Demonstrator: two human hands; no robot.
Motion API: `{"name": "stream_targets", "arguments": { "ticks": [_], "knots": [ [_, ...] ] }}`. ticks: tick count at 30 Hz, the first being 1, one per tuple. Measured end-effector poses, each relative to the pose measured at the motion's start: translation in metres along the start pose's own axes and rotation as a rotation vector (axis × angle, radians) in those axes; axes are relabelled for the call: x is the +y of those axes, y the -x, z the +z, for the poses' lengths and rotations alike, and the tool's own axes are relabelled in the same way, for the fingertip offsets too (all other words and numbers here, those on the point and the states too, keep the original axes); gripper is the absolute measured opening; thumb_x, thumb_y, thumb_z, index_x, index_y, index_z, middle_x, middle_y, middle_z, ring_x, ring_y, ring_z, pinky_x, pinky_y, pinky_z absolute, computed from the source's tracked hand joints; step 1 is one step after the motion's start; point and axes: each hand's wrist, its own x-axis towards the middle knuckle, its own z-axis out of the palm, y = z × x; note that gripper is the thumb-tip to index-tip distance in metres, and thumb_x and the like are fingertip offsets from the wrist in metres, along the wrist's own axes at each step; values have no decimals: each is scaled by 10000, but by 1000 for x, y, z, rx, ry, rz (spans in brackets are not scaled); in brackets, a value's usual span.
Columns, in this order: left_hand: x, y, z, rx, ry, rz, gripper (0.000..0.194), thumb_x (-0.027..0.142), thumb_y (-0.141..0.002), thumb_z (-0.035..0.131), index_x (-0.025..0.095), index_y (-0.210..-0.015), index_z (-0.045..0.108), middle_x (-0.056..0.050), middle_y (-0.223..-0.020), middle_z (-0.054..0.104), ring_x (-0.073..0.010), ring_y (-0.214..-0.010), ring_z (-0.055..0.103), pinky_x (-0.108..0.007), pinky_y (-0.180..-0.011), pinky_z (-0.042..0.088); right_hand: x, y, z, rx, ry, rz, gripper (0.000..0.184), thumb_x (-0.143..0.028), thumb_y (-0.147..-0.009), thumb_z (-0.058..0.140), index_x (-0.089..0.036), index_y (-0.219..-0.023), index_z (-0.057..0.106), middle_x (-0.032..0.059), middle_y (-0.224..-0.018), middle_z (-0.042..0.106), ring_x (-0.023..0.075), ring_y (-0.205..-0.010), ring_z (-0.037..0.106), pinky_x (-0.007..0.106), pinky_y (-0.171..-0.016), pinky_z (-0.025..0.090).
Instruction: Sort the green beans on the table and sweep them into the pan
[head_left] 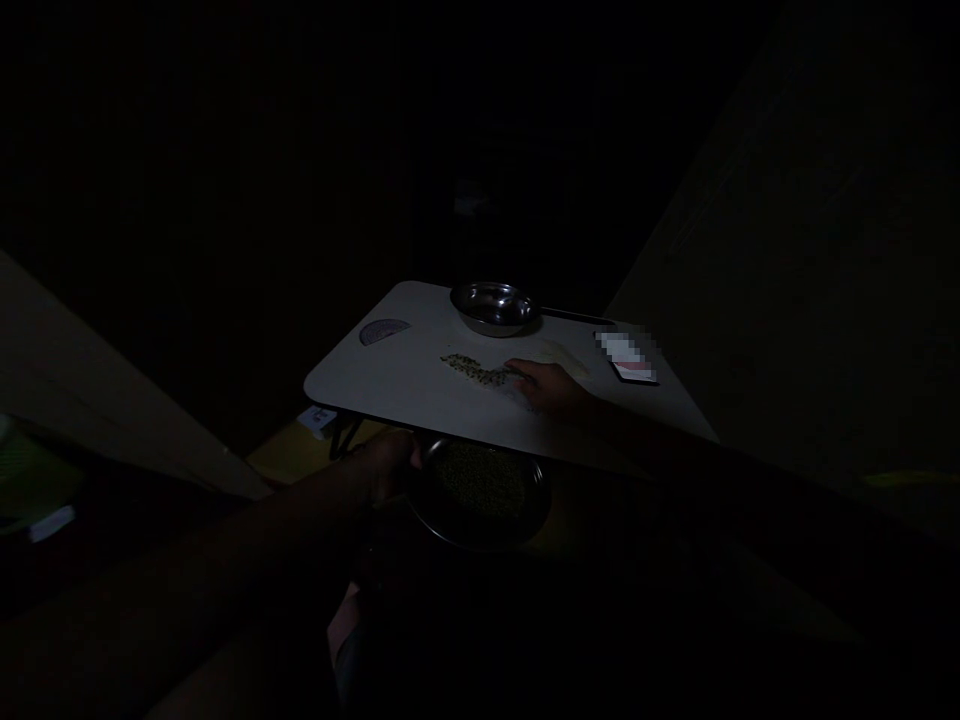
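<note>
The scene is very dark. A small white lap table (pixel 397 385) stands in front of me. My right hand (pixel 551 385) lies on it, fingers curled beside a strip of small greenish grains (pixel 476 370). Just below the table's near edge, my left hand (pixel 386 465) grips the rim of a dark round plate (pixel 480 490) filled with the same green grains. At the table's far side stands an empty steel bowl (pixel 493 305).
A phone (pixel 628 358) lies at the table's right edge. A round grey mark (pixel 384 330) shows at its left corner. Slanted beige surfaces (pixel 112 400) flank both sides. Yellow floor (pixel 285 455) shows under the table.
</note>
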Motion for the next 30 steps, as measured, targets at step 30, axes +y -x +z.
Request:
{"name": "stream_targets", "arguments": {
  "ticks": [30],
  "knots": [
    [3, 3, 2, 35, -25, -50, 160, 31, -405, 397, 172, -359, 336, -17, -363, 373, -108, -386, 372, -257, -406, 307, -10, 3, -5, 3, 105, 50, 426, -215, -783, 392, -180, -1202, 454, 56, -1117, 575, 222, -959, 554, 325, -828, 427]
  ]
}}
